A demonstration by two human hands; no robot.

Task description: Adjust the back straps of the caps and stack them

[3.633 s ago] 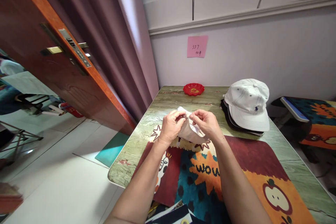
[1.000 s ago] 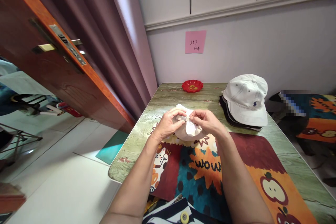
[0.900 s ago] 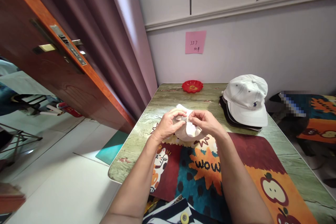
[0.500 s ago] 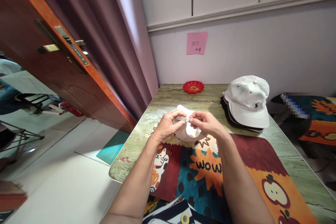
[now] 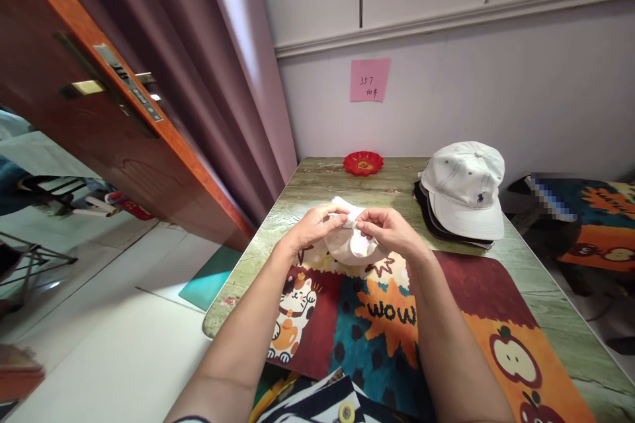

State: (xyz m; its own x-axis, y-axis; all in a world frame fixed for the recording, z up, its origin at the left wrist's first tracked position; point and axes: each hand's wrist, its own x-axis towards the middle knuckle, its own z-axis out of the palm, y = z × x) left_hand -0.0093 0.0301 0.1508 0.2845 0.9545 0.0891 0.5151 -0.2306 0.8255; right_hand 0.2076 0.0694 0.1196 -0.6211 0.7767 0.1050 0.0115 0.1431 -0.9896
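A white cap (image 5: 347, 250) lies in front of me at the top edge of a colourful mat (image 5: 330, 337), its strap side up. My left hand (image 5: 313, 225) pinches the left part of the cap's back strap between thumb and fingers. From the other side, my right hand (image 5: 389, 231) is closed on the strap's right part. Between my fingertips a small pale piece of the strap (image 5: 349, 225) shows; whether it has a buckle is too small to tell. The cap's brim is partly hidden behind my hands.
Right of my hands stands a stack of caps, a white one (image 5: 464, 188) on top and dark ones under it. A red scalloped dish (image 5: 364, 163) sits at the back of the wooden table (image 5: 233, 310). An open door (image 5: 163, 139) is at left.
My left hand has turned a little, its wrist and forearm shifting left, and the cap's opening tilts more into view. Both hands keep their hold on the strap.
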